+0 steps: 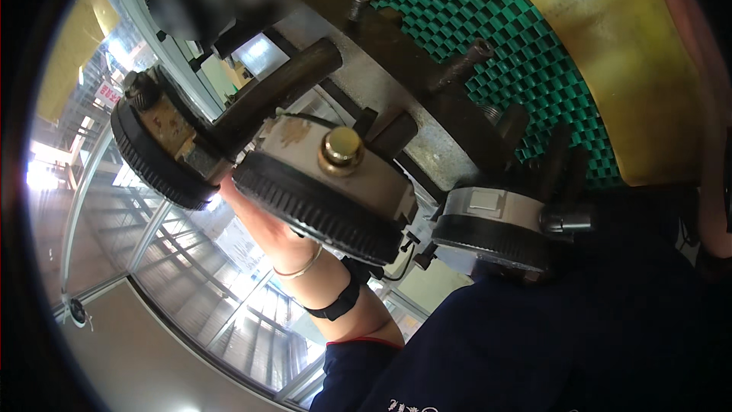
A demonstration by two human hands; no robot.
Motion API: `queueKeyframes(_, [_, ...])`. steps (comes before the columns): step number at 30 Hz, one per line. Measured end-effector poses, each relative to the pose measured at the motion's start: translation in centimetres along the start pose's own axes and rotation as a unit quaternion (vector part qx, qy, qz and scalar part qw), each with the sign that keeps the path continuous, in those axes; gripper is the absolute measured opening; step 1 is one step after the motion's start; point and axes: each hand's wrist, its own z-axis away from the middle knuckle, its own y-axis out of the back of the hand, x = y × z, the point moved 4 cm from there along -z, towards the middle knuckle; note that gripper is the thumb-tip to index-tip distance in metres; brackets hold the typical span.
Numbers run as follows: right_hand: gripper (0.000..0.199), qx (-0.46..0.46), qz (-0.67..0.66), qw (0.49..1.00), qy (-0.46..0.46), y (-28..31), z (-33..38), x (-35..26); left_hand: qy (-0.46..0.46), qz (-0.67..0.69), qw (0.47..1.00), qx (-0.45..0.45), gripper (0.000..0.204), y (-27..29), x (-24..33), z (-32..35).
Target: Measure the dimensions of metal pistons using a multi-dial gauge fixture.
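Note:
A metal gauge fixture (450, 145) fills the upper middle, close to the camera, with bolts and thick rods on its plate. Several round dial gauges hang from it, their ribbed black rims turned down. One dial gauge (305, 194) with a brass knob is in the middle, a stained one (164, 141) stands to its left, and a smaller one (492, 225) to its right. My left hand (250, 210) reaches up behind the middle and left gauges, which hide its fingers. Along the right edge runs my right forearm (705, 91); its hand lies beyond the picture.
Behind the fixture lies a green woven mat (496, 23), beside a yellow sheet (595, 53). A dark round part (191, 4), blurred, sits at upper left. Window frames and a pale panel (145, 343) are at lower left. My dark blue clothing (549, 336) covers the lower right.

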Motion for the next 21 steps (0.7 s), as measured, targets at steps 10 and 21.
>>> queueKeyframes(10, [0.032,0.01,0.033,0.999,0.002,-0.6,-0.4,-0.2,-0.058,-0.037,0.998,0.008,0.096,1.4,-1.0,0.4])
queueKeyframes(21, [0.031,0.0,0.09,0.996,0.014,-1.5,-2.1,-3.1,-0.022,0.001,1.0,-0.01,0.104,2.0,-0.3,1.3])
